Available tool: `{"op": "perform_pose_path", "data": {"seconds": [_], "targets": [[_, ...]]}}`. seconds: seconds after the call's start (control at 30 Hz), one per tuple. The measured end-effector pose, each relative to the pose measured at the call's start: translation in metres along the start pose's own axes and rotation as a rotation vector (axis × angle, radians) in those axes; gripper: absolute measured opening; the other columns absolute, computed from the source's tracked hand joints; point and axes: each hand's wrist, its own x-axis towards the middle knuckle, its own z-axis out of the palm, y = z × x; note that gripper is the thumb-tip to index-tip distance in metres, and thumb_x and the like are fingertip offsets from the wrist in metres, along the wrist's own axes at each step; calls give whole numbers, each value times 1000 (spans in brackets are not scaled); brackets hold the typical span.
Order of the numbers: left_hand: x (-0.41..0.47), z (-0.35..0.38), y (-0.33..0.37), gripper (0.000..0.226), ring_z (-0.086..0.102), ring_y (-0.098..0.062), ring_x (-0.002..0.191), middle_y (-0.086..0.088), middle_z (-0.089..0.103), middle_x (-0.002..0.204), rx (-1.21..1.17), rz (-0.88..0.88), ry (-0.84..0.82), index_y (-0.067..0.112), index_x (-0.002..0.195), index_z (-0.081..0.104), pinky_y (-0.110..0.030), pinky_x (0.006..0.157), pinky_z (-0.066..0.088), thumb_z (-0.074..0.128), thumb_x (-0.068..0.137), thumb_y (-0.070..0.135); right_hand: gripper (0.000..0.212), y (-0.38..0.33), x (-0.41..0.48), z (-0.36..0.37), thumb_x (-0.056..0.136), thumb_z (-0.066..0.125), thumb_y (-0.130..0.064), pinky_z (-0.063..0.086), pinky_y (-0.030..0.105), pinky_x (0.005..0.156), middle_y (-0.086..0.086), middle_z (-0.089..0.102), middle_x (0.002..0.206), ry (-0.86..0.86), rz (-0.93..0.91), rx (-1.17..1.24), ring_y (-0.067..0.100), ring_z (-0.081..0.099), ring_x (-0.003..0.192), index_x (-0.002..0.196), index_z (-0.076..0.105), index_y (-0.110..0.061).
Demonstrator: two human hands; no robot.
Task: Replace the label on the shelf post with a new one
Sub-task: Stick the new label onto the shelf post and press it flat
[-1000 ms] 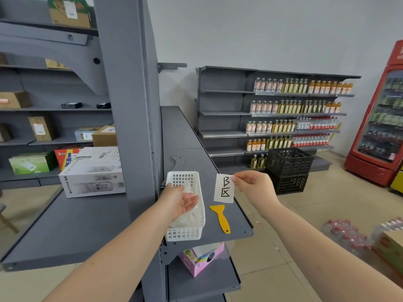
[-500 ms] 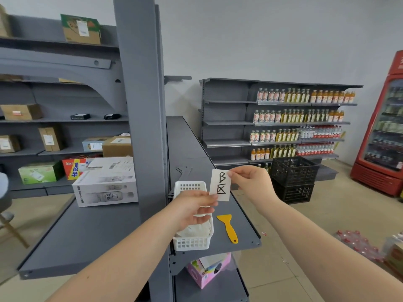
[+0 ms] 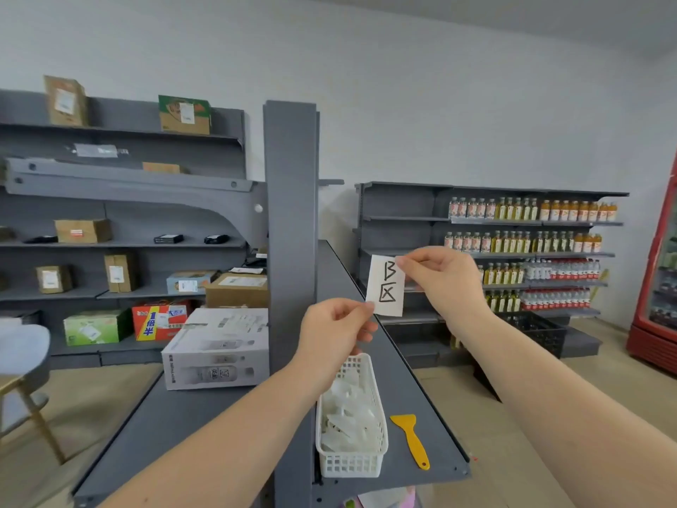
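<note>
A white paper label [image 3: 385, 286] with black handwritten marks is held up in the air to the right of the grey shelf post [image 3: 290, 199]. My right hand [image 3: 445, 278] pinches its upper right edge. My left hand [image 3: 335, 333] pinches its lower left corner. The label does not touch the post. The post's visible face is bare grey metal, with no label on it that I can see.
On the grey shelf [image 3: 417, 383] below my hands stand a white plastic basket [image 3: 351, 465] of clear plastic pieces and a yellow scraper [image 3: 412, 438]. A white carton [image 3: 219, 348] lies left of the post. Shelves of bottles [image 3: 531, 247] and a red cooler [image 3: 655, 287] stand beyond.
Both hands have risen with the label. My left hand came up from the basket and took hold of the label's lower corner. The view tilted upward.
</note>
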Motion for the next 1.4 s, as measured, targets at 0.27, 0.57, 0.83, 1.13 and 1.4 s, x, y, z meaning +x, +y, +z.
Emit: {"op": "perform_pose_path", "data": {"seconds": [0.27,0.57,0.83,1.13,1.4], "targets": [[9,-47,57,29,68,-17,50,-6,74,62,97,248,214,8,75,70,-23,43,45,67,87,35,9,-72,27,41,79,74,-24,48,12,62,-3,74,76,-6,-251,95,1,63,66,76,75,-16],[19,-90,88,30,64,-14,49,-3,68,53,548,458,322,18,79,66,-39,64,57,51,94,39,20,-102,47,81,89,60,-29,42,31,69,-3,64,70,70,-649,-469,15,46,82,77,68,-16],[13,-86,79,18,66,-8,50,3,68,54,385,500,335,22,78,66,-47,59,59,60,91,33,8,-100,40,78,84,67,-21,51,37,74,-5,67,76,61,-548,-219,16,57,85,77,70,-17],[6,-85,79,18,65,-8,49,3,68,56,295,549,333,22,74,64,-48,60,59,63,89,32,9,-104,39,87,82,69,-20,49,29,71,-12,66,71,113,-555,-44,16,59,78,73,70,-18],[22,-97,79,19,64,-3,48,5,68,53,354,515,422,26,75,64,-38,61,60,64,88,40,6,-99,51,102,83,70,-22,51,38,73,-4,69,76,122,-567,-29,15,59,76,81,74,-18]]}}
